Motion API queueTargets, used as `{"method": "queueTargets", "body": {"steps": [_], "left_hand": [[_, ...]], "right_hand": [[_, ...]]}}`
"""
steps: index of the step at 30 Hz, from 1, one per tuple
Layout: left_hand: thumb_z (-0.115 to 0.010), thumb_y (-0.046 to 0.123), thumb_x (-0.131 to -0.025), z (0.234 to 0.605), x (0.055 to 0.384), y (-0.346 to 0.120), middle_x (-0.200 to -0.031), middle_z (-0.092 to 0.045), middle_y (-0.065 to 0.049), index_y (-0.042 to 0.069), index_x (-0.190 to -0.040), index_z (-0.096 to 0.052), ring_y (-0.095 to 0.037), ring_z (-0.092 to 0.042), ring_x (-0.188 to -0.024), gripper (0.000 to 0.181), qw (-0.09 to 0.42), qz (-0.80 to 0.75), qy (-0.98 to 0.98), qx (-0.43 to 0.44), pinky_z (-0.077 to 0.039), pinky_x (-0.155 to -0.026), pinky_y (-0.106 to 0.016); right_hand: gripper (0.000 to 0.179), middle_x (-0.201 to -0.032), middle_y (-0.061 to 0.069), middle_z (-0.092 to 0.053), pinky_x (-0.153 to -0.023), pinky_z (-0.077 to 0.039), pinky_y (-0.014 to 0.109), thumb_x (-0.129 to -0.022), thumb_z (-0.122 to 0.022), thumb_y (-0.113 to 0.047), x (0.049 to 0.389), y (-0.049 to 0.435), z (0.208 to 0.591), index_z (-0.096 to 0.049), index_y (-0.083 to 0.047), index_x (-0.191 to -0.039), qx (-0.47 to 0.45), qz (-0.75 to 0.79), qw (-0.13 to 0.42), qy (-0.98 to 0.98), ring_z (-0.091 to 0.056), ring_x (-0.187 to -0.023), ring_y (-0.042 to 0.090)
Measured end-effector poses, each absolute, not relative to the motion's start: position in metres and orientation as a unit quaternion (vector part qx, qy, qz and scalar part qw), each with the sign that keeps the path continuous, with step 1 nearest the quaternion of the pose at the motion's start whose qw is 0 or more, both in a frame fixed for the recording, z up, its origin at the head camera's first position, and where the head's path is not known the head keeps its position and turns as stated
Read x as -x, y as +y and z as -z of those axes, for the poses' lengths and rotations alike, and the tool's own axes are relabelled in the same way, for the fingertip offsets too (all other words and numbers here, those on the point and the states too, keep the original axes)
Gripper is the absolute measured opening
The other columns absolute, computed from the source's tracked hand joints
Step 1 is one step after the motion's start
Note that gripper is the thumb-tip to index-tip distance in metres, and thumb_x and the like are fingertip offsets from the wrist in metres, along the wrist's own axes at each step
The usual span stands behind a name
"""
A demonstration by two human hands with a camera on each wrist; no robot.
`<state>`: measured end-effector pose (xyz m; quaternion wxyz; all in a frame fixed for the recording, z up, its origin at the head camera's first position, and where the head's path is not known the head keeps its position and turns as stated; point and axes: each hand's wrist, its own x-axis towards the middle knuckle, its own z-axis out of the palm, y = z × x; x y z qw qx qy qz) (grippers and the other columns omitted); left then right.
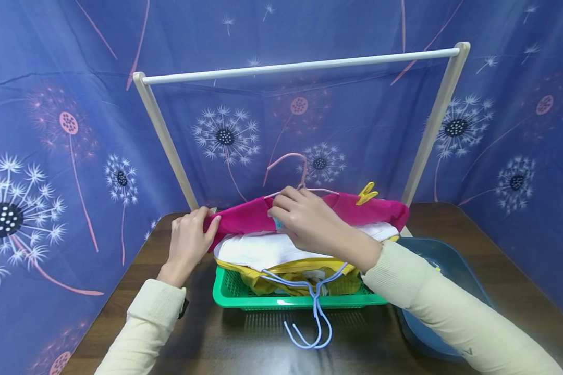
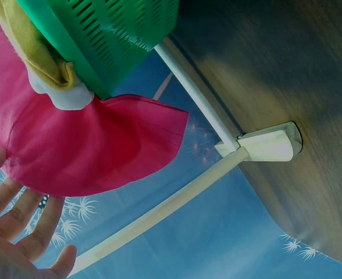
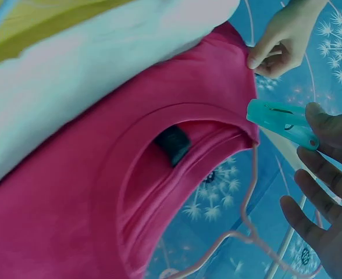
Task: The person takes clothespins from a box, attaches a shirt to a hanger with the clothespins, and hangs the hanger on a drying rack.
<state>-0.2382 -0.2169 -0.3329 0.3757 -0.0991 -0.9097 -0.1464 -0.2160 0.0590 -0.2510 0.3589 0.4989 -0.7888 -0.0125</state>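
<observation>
A teal clip (image 3: 280,121) is pinched by the right hand (image 1: 309,219), its other fingers spread; the clip's long axis points near from them, at the left end of the collar (image 3: 115,165) of a pink shirt (image 1: 244,217). The shirt's left side is pinched by the left hand (image 1: 190,239).

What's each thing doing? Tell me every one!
Bright pink cloth shirt: pinched by the left hand
Pale pink hanger: partly inside the shirt
Yellow plastic clip: clipped onto the shirt
Turquoise plastic clip: in the grip of the right hand; fastening unclear
Green plastic basket: holding white and yellow clothes
Light blue hangers: over the basket's front rim
Dark blue plastic basin: upright
White-barred wooden rack: standing up
</observation>
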Motion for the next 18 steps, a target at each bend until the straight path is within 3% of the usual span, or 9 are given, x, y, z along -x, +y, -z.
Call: {"method": "queueTargets", "body": {"steps": [6, 13, 18], "left_hand": [[-0.062, 0.028, -0.085, 0.333, 0.237, -0.217, -0.073, -0.064, -0.012, 0.007, -0.086, -0.06, -0.03, -0.061, -0.067, 0.021, 0.379, 0.148, -0.908, 0.1, -0.041, -0.075, -0.052], [-0.063, 0.029, -0.085, 0.332, 0.237, -0.217, -0.073, -0.064, -0.012, 0.006, -0.087, -0.06, -0.031, -0.061, -0.067, 0.022, 0.378, 0.145, -0.909, 0.1, -0.041, -0.074, -0.052], [-0.064, 0.029, -0.085, 0.332, 0.237, -0.217, -0.072, -0.063, -0.011, 0.006, -0.087, -0.06, -0.03, -0.061, -0.066, 0.023, 0.376, 0.144, -0.91, 0.099, -0.042, -0.072, -0.052]], "right_hand": [[0.019, -0.092, 0.001, -0.06, -0.071, -0.043, 0.028, -0.076, -0.056, -0.002, 0.219, 0.038, 0.243, -0.063, -0.011, -0.091, -0.502, 0.015, 0.366, -0.783, -0.051, -0.094, 0.019], [0.02, -0.094, 0.001, -0.059, -0.071, -0.044, 0.026, -0.075, -0.068, -0.009, 0.225, 0.018, 0.235, -0.063, -0.012, -0.094, -0.492, 0.027, 0.368, -0.789, -0.05, -0.097, 0.018], [0.018, -0.092, 0.001, -0.059, -0.069, -0.044, 0.025, -0.074, -0.067, -0.007, 0.232, 0.008, 0.233, -0.062, -0.012, -0.09, -0.482, 0.023, 0.381, -0.789, -0.049, -0.096, 0.018]]}}
